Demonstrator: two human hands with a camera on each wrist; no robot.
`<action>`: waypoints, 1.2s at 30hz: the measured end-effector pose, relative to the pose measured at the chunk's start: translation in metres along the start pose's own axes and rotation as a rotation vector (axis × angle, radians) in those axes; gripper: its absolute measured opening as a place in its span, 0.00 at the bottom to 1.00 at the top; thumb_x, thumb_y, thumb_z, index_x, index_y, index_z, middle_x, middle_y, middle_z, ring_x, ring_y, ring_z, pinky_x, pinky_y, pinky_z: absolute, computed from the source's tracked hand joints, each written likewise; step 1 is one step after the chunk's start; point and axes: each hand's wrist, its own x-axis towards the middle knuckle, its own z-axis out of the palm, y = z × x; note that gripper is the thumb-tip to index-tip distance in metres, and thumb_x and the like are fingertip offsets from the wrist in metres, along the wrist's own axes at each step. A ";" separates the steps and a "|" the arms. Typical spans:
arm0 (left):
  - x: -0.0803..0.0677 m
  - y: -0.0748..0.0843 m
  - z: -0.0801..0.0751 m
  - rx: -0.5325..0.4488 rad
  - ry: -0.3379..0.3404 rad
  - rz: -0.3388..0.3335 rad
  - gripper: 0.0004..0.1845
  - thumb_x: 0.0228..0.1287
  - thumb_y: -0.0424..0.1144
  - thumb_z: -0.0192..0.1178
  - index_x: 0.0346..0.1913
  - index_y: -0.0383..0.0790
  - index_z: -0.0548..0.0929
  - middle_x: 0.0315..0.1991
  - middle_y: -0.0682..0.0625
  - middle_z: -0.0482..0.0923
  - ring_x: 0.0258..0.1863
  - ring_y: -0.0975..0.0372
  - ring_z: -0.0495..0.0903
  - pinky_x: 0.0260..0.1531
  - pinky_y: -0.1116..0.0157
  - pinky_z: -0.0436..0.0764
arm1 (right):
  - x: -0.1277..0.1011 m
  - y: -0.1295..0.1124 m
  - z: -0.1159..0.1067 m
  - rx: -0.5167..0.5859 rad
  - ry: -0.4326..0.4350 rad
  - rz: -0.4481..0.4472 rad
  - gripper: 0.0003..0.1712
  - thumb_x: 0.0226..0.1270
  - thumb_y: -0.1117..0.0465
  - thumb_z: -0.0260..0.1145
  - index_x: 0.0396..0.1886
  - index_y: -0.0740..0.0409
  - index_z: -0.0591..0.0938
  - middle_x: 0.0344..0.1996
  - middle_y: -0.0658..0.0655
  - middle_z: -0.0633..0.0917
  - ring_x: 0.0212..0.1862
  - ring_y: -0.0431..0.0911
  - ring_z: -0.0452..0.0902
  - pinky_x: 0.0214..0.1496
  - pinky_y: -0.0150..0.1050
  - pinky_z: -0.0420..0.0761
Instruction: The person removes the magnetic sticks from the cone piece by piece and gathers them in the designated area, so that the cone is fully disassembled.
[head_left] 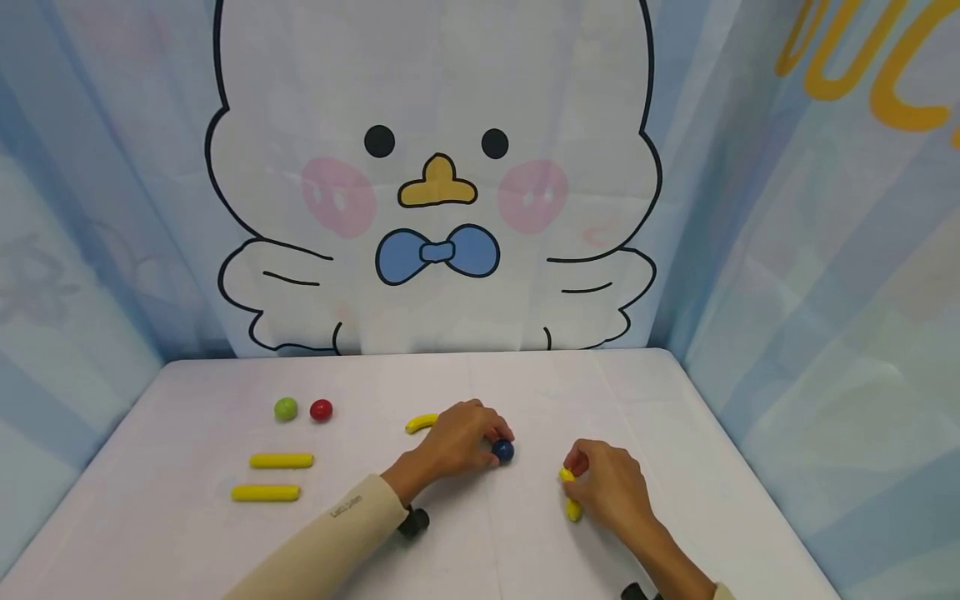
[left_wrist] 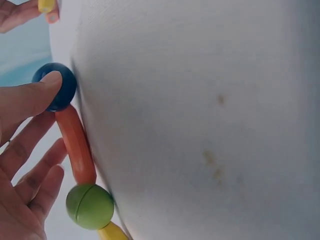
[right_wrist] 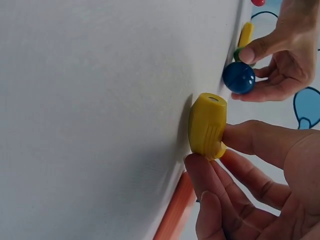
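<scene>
A glossy dark-blue ball (head_left: 502, 452) is pinched by the left hand (head_left: 457, 437), with an orange rod (left_wrist: 76, 145) and a seamed green ball (left_wrist: 90, 206) lined up beside it. At four o'clock from the dark-blue ball, a curved yellow piece (right_wrist: 202, 125) is gripped by the right hand (head_left: 611, 483). Towards nine o'clock from the left hand, a light-green ball (head_left: 286, 409), a red ball (head_left: 321, 410) and two yellow rods (head_left: 281, 461) are laid on the pale tabletop (head_left: 487, 542).
</scene>
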 end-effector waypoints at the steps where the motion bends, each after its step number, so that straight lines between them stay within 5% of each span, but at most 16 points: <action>1: -0.001 0.000 -0.001 -0.004 -0.006 0.002 0.18 0.57 0.37 0.81 0.51 0.52 0.92 0.43 0.60 0.91 0.48 0.65 0.80 0.55 0.63 0.80 | 0.000 0.000 0.000 -0.002 0.000 -0.004 0.14 0.52 0.62 0.85 0.33 0.49 0.86 0.30 0.47 0.86 0.35 0.44 0.77 0.39 0.43 0.76; 6: -0.005 0.000 -0.007 -0.033 -0.053 0.000 0.19 0.58 0.33 0.79 0.51 0.52 0.92 0.44 0.59 0.90 0.51 0.61 0.83 0.65 0.57 0.78 | -0.002 0.003 0.002 -0.005 0.013 -0.029 0.14 0.51 0.63 0.86 0.31 0.49 0.86 0.30 0.46 0.87 0.35 0.43 0.78 0.37 0.41 0.75; 20: -0.014 -0.002 -0.013 -0.093 -0.125 -0.034 0.17 0.56 0.39 0.82 0.49 0.53 0.92 0.42 0.63 0.88 0.51 0.65 0.83 0.67 0.55 0.78 | 0.003 -0.004 0.004 -0.004 0.121 -0.066 0.13 0.54 0.59 0.86 0.34 0.50 0.88 0.30 0.48 0.87 0.33 0.42 0.78 0.41 0.41 0.79; 27: -0.020 -0.004 -0.020 -0.120 -0.076 -0.027 0.20 0.57 0.42 0.82 0.53 0.49 0.91 0.44 0.61 0.90 0.52 0.62 0.84 0.66 0.53 0.78 | 0.008 -0.022 0.008 0.071 0.107 -0.103 0.13 0.55 0.59 0.86 0.37 0.50 0.90 0.35 0.48 0.91 0.34 0.41 0.84 0.51 0.50 0.82; 36: -0.020 -0.014 -0.027 -0.051 0.055 -0.025 0.18 0.58 0.39 0.81 0.52 0.48 0.93 0.47 0.56 0.92 0.56 0.57 0.84 0.62 0.53 0.81 | 0.015 -0.038 0.019 0.179 0.051 -0.195 0.14 0.53 0.61 0.86 0.38 0.52 0.90 0.36 0.50 0.91 0.36 0.40 0.86 0.50 0.48 0.84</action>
